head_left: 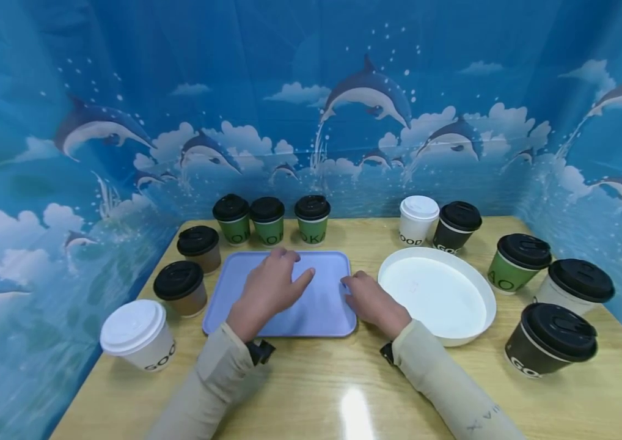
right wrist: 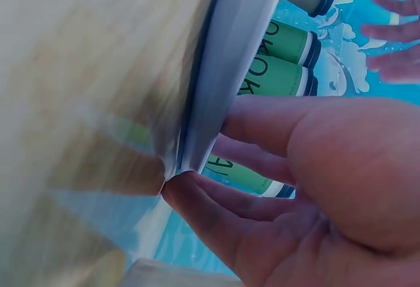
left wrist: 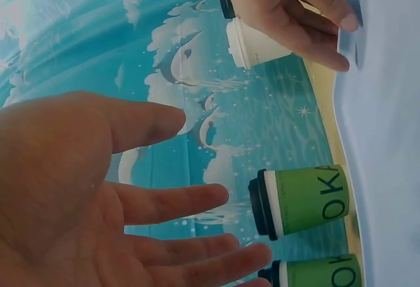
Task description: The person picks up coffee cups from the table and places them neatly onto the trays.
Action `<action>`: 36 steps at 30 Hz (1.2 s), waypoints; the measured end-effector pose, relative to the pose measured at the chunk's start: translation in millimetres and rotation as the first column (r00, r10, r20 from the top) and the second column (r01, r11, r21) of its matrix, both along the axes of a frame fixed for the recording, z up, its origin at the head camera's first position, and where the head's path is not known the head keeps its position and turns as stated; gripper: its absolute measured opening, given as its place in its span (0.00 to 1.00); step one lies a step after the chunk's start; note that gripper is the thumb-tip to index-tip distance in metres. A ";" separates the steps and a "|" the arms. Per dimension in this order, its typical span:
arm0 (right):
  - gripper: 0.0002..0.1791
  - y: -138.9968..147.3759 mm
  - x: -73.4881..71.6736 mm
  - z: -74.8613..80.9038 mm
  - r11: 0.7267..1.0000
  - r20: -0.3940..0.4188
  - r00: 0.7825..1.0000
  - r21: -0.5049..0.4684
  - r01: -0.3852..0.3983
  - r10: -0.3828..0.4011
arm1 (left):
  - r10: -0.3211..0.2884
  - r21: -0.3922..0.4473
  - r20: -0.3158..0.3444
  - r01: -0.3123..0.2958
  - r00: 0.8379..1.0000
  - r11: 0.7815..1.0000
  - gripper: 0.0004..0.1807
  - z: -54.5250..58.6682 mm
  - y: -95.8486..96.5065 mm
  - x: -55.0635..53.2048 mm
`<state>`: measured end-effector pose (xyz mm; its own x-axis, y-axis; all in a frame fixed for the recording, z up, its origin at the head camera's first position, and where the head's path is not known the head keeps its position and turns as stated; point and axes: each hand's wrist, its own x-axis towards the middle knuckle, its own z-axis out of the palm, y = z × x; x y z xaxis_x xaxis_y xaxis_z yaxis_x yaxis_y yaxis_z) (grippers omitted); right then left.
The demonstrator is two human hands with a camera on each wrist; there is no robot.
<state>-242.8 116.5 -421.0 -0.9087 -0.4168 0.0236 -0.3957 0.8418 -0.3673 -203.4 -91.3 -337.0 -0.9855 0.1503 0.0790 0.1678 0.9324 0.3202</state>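
A pale lavender rectangular tray lies on the wooden table. At its right edge is my right hand; in the right wrist view the thumb is on the rim's inner side and fingertips are at its outer edge, pinching it. Above the tray's middle hovers my left hand, fingers spread and loosely extended, holding nothing. The left wrist view shows that hand's palm apart from the tray and the green cups. Just right of my right hand stands a shallow round white dish.
Behind the tray stand green lidded cups. Brown cups and a white cup line its left side. A white cup and black cup stand behind the dish; green, white and black cups are right.
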 end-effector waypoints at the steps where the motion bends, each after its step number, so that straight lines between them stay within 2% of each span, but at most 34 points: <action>1: 0.19 -0.1 -0.2 0.2 1.000 -0.001 1.000 0.007 -0.010 0.010 | -0.003 -0.002 -0.013 0.003 1.000 1.000 0.29 1.0 -2.8 3.0; 9: 0.14 0.1 1.0 4.4 0.994 -0.007 0.997 0.085 -0.071 0.072 | -0.018 0.001 -0.062 0.018 0.998 1.000 0.26 7.6 -25.0 25.7; 16: 0.15 1.0 2.2 5.0 0.991 0.023 0.998 0.115 -0.062 0.060 | -0.026 -0.022 -0.121 0.023 0.992 0.999 0.27 19.0 -41.0 44.6; 25: 0.18 1.0 3.8 1.8 0.994 0.072 0.996 0.090 -0.057 0.051 | 0.003 -0.016 -0.124 -0.005 0.992 1.000 0.27 33.3 -63.7 85.3; 28: 0.18 1.0 3.7 1.7 0.995 0.075 0.996 0.075 -0.059 0.054 | 0.024 -0.002 -0.133 -0.024 0.991 1.000 0.29 33.6 -71.6 96.8; 31: 0.17 1.0 4.1 2.0 0.993 0.074 0.995 0.094 -0.070 0.063 | 0.029 0.026 -0.172 -0.025 0.985 0.999 0.30 31.5 -81.3 106.3; 36: 0.17 0.9 4.2 3.2 0.991 0.078 0.995 0.116 -0.066 0.058 | 0.037 0.043 -0.235 -0.028 0.971 0.999 0.33 27.6 -99.4 116.5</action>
